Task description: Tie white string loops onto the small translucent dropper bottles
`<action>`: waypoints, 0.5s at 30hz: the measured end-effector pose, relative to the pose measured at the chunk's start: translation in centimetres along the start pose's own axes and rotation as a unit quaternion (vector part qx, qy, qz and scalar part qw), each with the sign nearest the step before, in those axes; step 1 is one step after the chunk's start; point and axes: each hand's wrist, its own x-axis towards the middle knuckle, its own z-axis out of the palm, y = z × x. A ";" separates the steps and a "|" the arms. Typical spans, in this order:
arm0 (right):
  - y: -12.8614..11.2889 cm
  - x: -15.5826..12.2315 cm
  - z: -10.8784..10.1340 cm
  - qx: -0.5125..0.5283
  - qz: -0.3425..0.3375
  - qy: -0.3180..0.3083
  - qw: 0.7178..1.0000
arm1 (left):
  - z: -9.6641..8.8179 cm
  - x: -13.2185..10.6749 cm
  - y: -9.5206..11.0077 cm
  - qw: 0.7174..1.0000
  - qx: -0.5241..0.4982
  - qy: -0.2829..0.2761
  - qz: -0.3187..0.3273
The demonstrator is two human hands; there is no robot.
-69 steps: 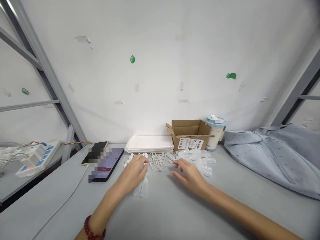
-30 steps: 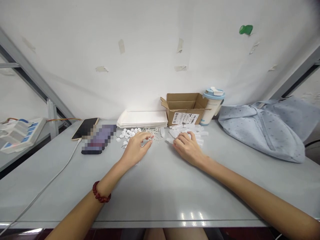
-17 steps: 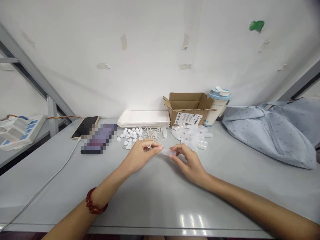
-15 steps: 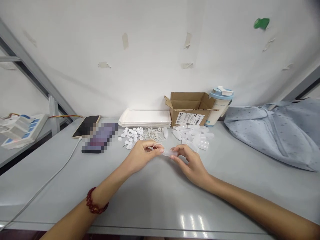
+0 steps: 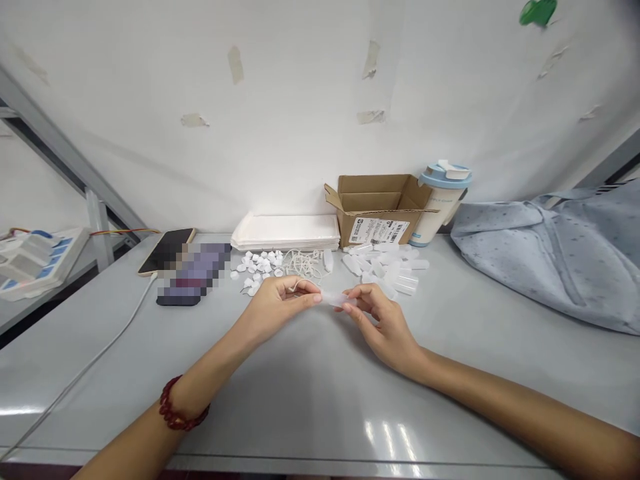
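Between my two hands lies a small translucent plastic tube (image 5: 332,299), held sideways just above the grey table (image 5: 300,387). My left hand (image 5: 281,301) pinches its left end, and a thin whitish cord (image 5: 299,283) loops out over those fingers. At the other end, my right hand (image 5: 379,321) closes thumb and fingers round the tube. Behind my left hand are a scatter of small white caps (image 5: 263,264) and a tangle of whitish cords (image 5: 303,264). Beyond my right hand lies a heap of translucent tubes (image 5: 385,267).
At the back stand a stack of white envelopes (image 5: 287,232), an open cardboard box (image 5: 376,223) and a blue-lidded tumbler (image 5: 436,207). A phone (image 5: 165,252) with a charging cable (image 5: 95,363) and a blurred dark item (image 5: 193,275) lie left. Light-blue fabric (image 5: 545,257) covers the right side.
The view has tilted slightly downward. My right fingers have come further along the tube toward my left hand; both hands keep hold of it.
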 end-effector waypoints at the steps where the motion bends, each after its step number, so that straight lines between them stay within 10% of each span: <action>1: 0.0 0.0 0.0 -0.007 -0.007 -0.002 1.000 | 0.0 0.0 0.0 1.000 -0.004 0.000 -0.001; 15: 0.7 -0.4 0.3 -0.127 -0.141 -0.029 0.981 | 0.5 -0.6 0.4 0.997 0.046 -0.056 0.011</action>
